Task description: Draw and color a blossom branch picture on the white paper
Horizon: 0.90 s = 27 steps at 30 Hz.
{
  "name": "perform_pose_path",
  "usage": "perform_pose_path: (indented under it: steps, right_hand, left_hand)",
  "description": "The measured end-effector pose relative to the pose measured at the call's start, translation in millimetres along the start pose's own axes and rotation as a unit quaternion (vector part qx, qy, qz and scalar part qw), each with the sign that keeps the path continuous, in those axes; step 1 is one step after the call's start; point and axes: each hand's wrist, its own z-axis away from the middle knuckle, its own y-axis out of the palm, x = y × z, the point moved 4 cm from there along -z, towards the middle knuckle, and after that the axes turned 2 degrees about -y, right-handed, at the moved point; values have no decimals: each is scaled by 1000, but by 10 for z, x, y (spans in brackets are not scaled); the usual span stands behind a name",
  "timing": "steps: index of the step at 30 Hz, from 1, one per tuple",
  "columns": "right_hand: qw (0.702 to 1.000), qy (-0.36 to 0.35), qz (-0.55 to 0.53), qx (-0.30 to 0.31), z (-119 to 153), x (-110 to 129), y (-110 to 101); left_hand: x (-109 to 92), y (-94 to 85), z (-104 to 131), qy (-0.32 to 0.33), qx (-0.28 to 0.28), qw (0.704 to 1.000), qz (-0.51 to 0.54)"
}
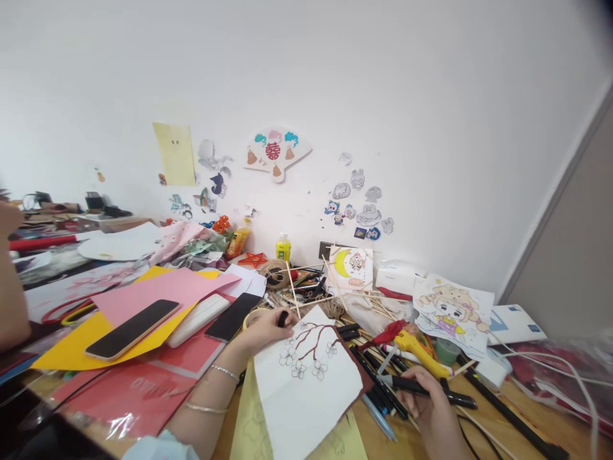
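My left hand (269,331) pinches the top left edge of a white sheet of paper (306,402) and tilts it up. Brown branches with outlined blossoms are drawn on the sheet. Something small and dark shows at those fingers; I cannot make out what it is. My right hand (431,409) is closed round a black marker (414,385), held roughly level just right of the sheet. Beneath the white sheet lies a yellow paper (249,421) with faint line drawings. A dark red piece (361,374) shows behind the sheet's right edge.
Pens, sticks and a yellow glue gun (421,353) crowd the table behind my right hand. Two phones (134,329) and coloured papers (163,291) lie at left. A yellow bottle (283,248) stands by the wall. Another person's arm (12,281) enters at far left.
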Motion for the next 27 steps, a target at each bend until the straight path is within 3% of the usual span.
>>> perform_pose_path:
  steps: [3,5,9,13,15,18,21,27]
  right_hand:
    - [1000,9,-13,19,12,14,13]
    - [999,15,-25,32,25,28,30]
    - [998,28,-32,52,64,47,70]
    - [996,36,-25,81,83,41,117]
    - [994,38,-18,96,70,28,130]
    - [994,18,4,112,41,7,130]
    - [994,3,31,103,49,-31,101]
    - [994,7,9,107,116,-64,80]
  left_hand:
    - [60,124,-25,-27,45,991,-120]
    - [63,210,-15,-34,74,986,-144]
    - [37,397,15,-35,139,984,-107]
    - [11,588,15,-26,211,977,4]
    - [15,641,5,-25,213,977,-9]
    - [34,633,-12,-28,157,979,-125]
    - [12,593,1,-29,130,977,-166]
    - [-90,607,80,0,220,948,-229]
